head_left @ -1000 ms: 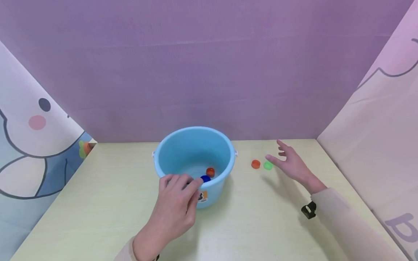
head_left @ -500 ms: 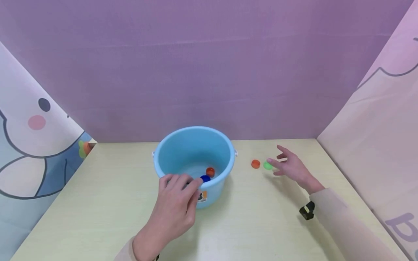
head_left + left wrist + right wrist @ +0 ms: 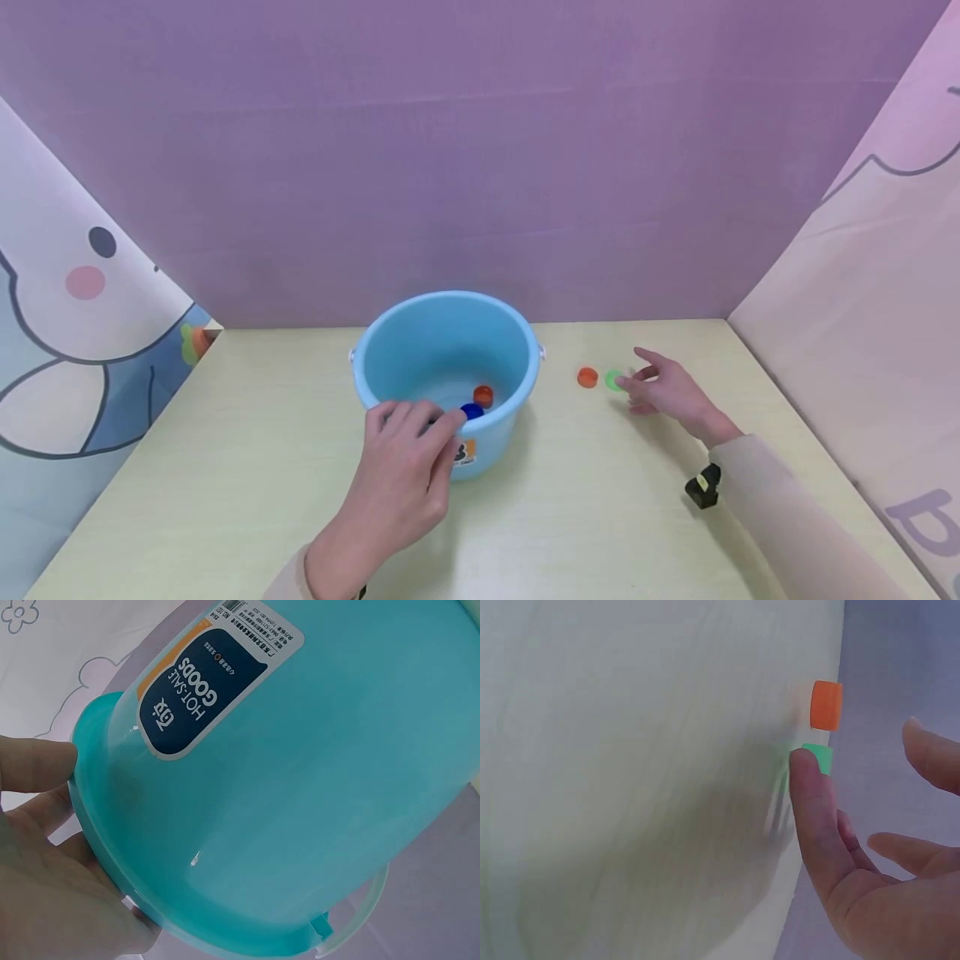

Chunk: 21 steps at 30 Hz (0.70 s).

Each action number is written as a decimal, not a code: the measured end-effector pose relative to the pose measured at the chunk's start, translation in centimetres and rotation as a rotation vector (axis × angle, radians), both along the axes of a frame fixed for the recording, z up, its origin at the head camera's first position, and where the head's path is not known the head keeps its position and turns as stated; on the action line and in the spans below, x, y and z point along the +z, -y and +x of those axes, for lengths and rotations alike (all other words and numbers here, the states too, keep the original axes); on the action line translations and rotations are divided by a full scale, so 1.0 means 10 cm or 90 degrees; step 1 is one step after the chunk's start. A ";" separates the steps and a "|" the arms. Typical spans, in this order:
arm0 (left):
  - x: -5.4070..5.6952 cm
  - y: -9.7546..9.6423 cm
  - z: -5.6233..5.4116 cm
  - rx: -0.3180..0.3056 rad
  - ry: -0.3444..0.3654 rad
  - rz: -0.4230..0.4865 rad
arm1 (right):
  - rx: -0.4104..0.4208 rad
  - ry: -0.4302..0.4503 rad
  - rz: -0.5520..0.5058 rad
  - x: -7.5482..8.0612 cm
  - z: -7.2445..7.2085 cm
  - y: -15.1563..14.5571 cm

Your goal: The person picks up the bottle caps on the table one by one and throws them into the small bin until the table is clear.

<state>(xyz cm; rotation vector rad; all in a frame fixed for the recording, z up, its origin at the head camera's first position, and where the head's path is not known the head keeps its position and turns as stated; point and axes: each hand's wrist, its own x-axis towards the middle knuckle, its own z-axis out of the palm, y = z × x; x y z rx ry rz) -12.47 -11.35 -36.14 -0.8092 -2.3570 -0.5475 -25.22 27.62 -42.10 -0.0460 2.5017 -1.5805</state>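
Observation:
My left hand (image 3: pixel 408 471) grips the near rim of a light blue bucket (image 3: pixel 450 337), its fingers bent over the edge. In the left wrist view the bucket's outer wall (image 3: pixel 300 750) fills most of the picture, with several fingers at the rim. A blue round piece (image 3: pixel 472 411) and an orange-red one (image 3: pixel 483 396) lie inside on the bottom. Right of the bucket, a short green disc (image 3: pixel 612 380) lies on the table, partly hidden by the thumb. My right hand (image 3: pixel 671 396) is spread beside it, thumb tip close to the green disc; contact is unclear.
An orange-red disc (image 3: pixel 587 377) lies on the table (image 3: pixel 225 467) between the bucket and the green disc. A purple backdrop (image 3: pixel 480 167) rises behind the table. Printed cloth panels (image 3: pixel 885 333) stand at both sides.
My right hand has come down and slightly towards me, bringing its thumb up to the green disc. The left hand and bucket have stayed in place.

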 end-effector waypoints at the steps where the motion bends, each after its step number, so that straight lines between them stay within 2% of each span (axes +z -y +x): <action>1: 0.00 0.00 0.00 0.001 0.001 -0.001 | 0.001 0.004 0.000 0.00 0.00 0.00; 10: 0.00 0.00 0.00 0.004 0.006 -0.002 | 0.001 0.026 0.003 -0.06 -0.03 0.01; 21: 0.00 0.00 0.00 0.003 0.009 -0.001 | -0.008 0.040 0.061 -0.09 -0.11 0.02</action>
